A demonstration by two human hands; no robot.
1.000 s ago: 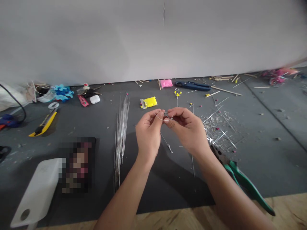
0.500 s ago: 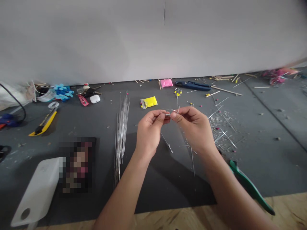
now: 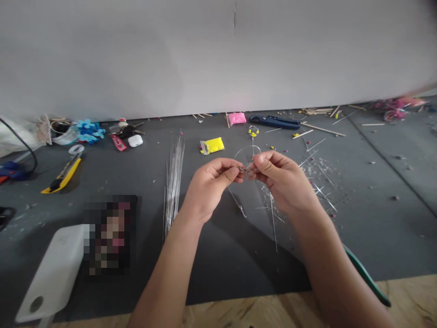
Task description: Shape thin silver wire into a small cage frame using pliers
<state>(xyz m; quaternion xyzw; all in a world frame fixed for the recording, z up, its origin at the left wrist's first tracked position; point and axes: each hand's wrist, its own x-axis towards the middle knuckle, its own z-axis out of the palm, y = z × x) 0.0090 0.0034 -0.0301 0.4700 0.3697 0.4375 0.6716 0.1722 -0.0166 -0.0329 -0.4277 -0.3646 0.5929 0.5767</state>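
I am looking down at two bare hands meeting over the middle of a dark grey worktop (image 3: 375, 205). The left hand (image 3: 210, 184) is pinching one end of a thin wire (image 3: 246, 148) between thumb and forefinger. The right hand (image 3: 285, 182) is pinching the other end the same way, so both sets of fingers are clenched on it, tips almost touching. The wire is arching up from the pinch into a small loop, held just above the worktop and not resting on it.

Just below the hands a short twisted rod (image 3: 238, 205) is lying flat on the worktop. To the left a bundle of straight wires (image 3: 173, 182) is lying lengthwise, running away from me. Beyond the hands a yellow packet (image 3: 212, 146) is sitting near the loop, with a pink packet (image 3: 236, 118) and a blue tool (image 3: 275, 121) further back by the wall. To the right of the right hand wire offcuts (image 3: 319, 184) are lying scattered about — many crossing one another. The green pliers (image 3: 367, 279) are showing only partly, their handle sticking out from under the right forearm near the wooden edge.

Far to the left a yellow knife (image 3: 63, 175) is lying on the worktop, with a white case (image 3: 135, 141) and blue flowers (image 3: 88, 130) behind it — all well apart from the hands.
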